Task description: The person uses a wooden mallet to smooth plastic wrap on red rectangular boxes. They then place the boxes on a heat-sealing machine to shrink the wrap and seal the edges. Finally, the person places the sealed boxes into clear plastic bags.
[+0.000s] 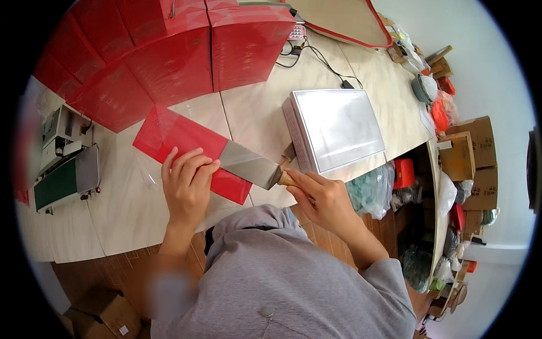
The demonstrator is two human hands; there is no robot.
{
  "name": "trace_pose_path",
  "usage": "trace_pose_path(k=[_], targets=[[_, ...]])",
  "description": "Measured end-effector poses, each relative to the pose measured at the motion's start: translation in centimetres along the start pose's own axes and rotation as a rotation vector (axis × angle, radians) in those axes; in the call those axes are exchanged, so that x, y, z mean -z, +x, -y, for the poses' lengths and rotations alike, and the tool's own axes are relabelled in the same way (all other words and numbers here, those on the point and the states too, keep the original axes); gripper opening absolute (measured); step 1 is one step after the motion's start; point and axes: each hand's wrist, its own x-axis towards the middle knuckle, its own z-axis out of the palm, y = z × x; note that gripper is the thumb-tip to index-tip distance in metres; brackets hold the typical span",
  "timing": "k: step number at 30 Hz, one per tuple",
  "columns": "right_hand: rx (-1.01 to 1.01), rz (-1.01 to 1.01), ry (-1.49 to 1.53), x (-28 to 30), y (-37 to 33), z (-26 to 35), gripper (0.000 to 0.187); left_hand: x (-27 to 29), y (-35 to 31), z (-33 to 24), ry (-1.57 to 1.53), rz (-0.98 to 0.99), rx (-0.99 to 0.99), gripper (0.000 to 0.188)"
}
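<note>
A long red box [183, 133] lies slantwise on the table, with clear film showing at its left side. My left hand [189, 178] is open, its fingertips resting on the box's near side. In my right hand [322, 195] is a scraper with a broad metal blade [248, 164], gripped by its wooden handle. The flat blade lies over the red box's right part, just right of my left fingers. Another wooden-handled tool [289, 152] lies partly behind the scraper, beside a silver-grey box [339, 130]; its far end is hard to make out.
Film-wrapped red boxes [248, 45] stand stacked along the far left. A machine with a green belt [56, 183] sits at the left. Black cables [322, 59] run across the far table. Bagged goods [372, 189] are under the right edge, and cardboard boxes [471, 164] stand farther right.
</note>
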Motion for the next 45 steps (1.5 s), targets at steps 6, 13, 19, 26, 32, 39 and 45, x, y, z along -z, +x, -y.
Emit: trace_pose_path(k=[6, 13, 19, 26, 32, 39, 45], targets=[[-0.115, 0.066, 0.033, 2.5, -2.5, -0.2, 0.030, 1.0, -0.3, 0.2, -0.015, 0.020, -0.001, 0.020], [-0.239, -0.095, 0.139, 3.4, -3.4, -1.1, 0.026, 1.2, -0.9, 0.3, -0.026, 0.011, 0.001, 0.022], [-0.022, -0.110, -0.075, -0.3, -1.6, -0.9, 0.025, 1.8, -0.7, 0.2, -0.010, 0.045, -0.009, 0.019], [0.075, -0.072, -0.132, -0.7, -1.4, 0.7, 0.027, 3.7, -1.2, -0.3, -0.120, 0.117, 0.159, 0.019], [0.129, -0.058, -0.128, -1.6, -1.6, 1.5, 0.029, 5.1, -2.0, -1.0, -0.245, 0.198, 0.219, 0.023], [0.177, -0.038, -0.109, -2.5, -1.6, 2.2, 0.031, 5.5, -3.0, -1.6, -0.283, 0.235, 0.314, 0.027], [0.176, 0.017, -0.101, -2.4, -1.4, 3.5, 0.032, 5.7, -3.1, -1.7, -0.276, 0.236, 0.318, 0.025]])
